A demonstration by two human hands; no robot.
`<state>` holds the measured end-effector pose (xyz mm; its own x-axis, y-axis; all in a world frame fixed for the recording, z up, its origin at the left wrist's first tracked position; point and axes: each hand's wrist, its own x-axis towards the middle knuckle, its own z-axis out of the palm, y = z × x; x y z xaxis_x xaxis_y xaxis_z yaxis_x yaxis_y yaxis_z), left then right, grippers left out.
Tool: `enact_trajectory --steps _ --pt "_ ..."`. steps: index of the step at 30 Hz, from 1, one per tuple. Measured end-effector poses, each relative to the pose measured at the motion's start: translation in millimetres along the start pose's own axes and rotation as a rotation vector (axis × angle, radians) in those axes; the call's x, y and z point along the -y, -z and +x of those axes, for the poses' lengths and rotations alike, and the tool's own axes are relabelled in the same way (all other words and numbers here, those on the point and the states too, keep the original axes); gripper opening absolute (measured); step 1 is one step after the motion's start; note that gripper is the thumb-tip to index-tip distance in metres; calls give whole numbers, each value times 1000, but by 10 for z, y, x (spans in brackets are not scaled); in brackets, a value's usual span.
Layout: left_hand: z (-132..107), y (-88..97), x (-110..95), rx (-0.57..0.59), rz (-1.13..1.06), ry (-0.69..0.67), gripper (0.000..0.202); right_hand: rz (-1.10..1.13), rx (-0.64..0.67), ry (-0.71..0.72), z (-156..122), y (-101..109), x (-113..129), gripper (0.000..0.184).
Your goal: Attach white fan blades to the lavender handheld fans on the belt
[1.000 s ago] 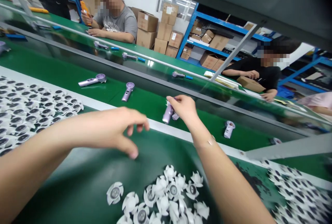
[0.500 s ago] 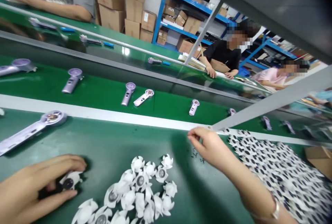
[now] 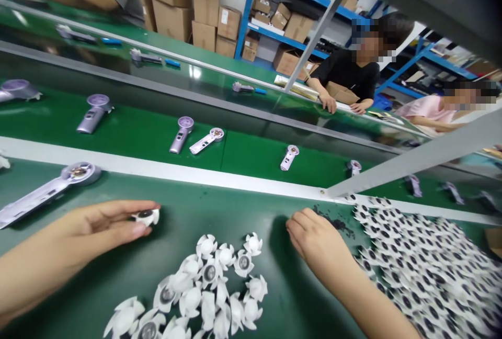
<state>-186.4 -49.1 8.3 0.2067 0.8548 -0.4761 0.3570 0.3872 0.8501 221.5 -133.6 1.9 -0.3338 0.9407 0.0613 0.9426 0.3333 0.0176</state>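
Between the thumb and fingers of my left hand (image 3: 113, 224) is a small white fan blade (image 3: 148, 217) with a dark centre, lifted above the green table (image 3: 172, 195). My right hand (image 3: 314, 234) hangs over the table with its fingers curled together; whatever they hold, if anything, is hidden. A loose heap of white fan blades (image 3: 192, 300) lies between my hands, some with the round hub opening showing. Beyond my left hand lies a lilac handheld fan body (image 3: 47, 192), its motor bare in the round head.
Many fan blades with dark centres (image 3: 427, 260) cover the table at right, beside scattered small black bits (image 3: 337, 224). Several fan bodies lie on the green conveyor belt (image 3: 251, 153) behind a white rail (image 3: 219, 179). A slanted metal post (image 3: 396, 158) rises at right. Co-workers sit across.
My left hand has lifted the fan blade and moved it right and away from me. My right hand has come slightly nearer, fingers turned down. Fan bodies on the belt have shifted left.
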Motion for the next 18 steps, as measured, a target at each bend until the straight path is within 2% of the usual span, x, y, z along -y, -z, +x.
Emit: enact_trajectory --steps 2,4,6,8,10,12,14,18 --pt "-53 -70 -87 72 -146 95 39 -34 -5 20 87 45 18 20" --pt "-101 -97 -131 86 -174 82 44 49 -55 10 237 159 132 15" --pt "-154 -111 -170 82 -100 3 45 306 -129 -12 452 330 374 12" --pt "-217 -142 -224 71 -28 -117 37 650 -165 2 703 504 715 12" --pt "-282 -194 -285 69 -10 -260 27 907 -124 63 940 618 1070 12" --pt "-333 -253 -333 80 -71 -349 24 1066 -77 99 1123 645 1351 11" --pt "-360 -300 -356 72 -204 -360 31 1143 -76 92 1234 611 1517 11" --pt "-365 -340 -352 21 -393 -353 29 1194 -119 65 1285 534 1584 11"
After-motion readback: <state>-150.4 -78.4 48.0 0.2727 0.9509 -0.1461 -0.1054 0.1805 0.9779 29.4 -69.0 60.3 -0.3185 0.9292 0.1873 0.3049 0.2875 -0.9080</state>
